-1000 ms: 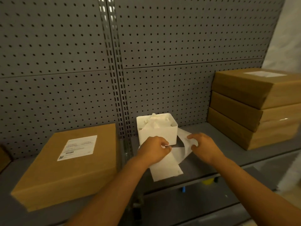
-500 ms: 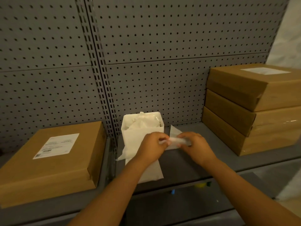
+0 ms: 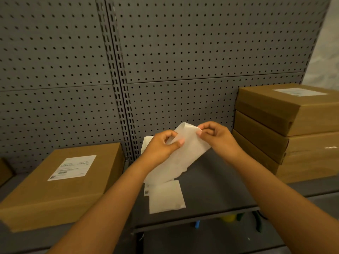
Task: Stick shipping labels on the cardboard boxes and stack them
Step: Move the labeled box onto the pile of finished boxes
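Sheet: I have lifted the label sheet [image 3: 185, 154] clear of the shelf [image 3: 229, 180]; half a second ago it was low, in front of the white bin [image 3: 146, 143], and now it hangs tilted between my hands, above the shelf.
Left hand: my left hand [image 3: 161, 147] pinches the sheet's left edge between thumb and fingers.
Right hand: my right hand [image 3: 216, 136] pinches the top corner, fingertips [image 3: 199, 132] curled at the edge.
Meaning: I judge I am starting to peel label from backing, so nothing new is stuck yet.
Loose sheet: a second white sheet [image 3: 166, 197] lies flat on the shelf below my hands.
Left box: the single cardboard box [image 3: 60, 180] already carries a label [image 3: 73, 167].
Stack: three boxes [image 3: 288, 132] stand piled at the right, the top one labelled.
Next: I expect this label needs a bare box; none shows clearly.
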### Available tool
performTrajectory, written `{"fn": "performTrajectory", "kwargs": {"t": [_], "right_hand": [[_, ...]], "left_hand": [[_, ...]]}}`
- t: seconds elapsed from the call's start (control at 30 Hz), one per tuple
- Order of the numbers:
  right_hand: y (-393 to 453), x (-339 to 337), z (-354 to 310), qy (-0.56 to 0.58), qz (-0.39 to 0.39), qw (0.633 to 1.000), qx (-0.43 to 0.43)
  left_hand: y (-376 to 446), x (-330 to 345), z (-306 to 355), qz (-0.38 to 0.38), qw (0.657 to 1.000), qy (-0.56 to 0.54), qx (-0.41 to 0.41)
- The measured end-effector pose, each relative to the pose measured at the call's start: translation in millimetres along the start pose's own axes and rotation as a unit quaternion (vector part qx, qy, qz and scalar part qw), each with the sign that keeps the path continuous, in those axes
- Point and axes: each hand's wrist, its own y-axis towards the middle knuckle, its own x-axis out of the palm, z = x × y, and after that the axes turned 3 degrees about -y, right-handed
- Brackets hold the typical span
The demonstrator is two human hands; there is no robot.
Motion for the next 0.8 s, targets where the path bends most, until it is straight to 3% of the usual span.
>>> {"fn": "performTrajectory", "kwargs": {"t": [0.23,0.33,0.43,0.67,0.8], "right_hand": [[3.3,14.6,-6.0,0.078,0.014,0.995,0.062],[-1.8,24.4,-2.2,0.048,-0.080,0.988,0.123],[-7.6,38.6,1.5,0.027,-0.146,0.982,0.117],[0.7,52.0,-2.0,0.038,0.016,0.995,0.088],[7.9,57.2,3.7,-0.018,0.046,0.997,0.061]], "left_hand": [[-1.6,-15.9,8.3,0.105,0.989,-0.102,-0.014],[-0.4,-22.5,10.2,0.136,0.979,-0.149,-0.016],[0.0,-27.6,9.8,0.149,0.973,-0.176,-0.021],[-5.6,-46.4,-6.5,0.089,0.981,-0.160,-0.061],[-8.8,-52.7,-12.7,0.056,0.985,-0.152,-0.059]]}}
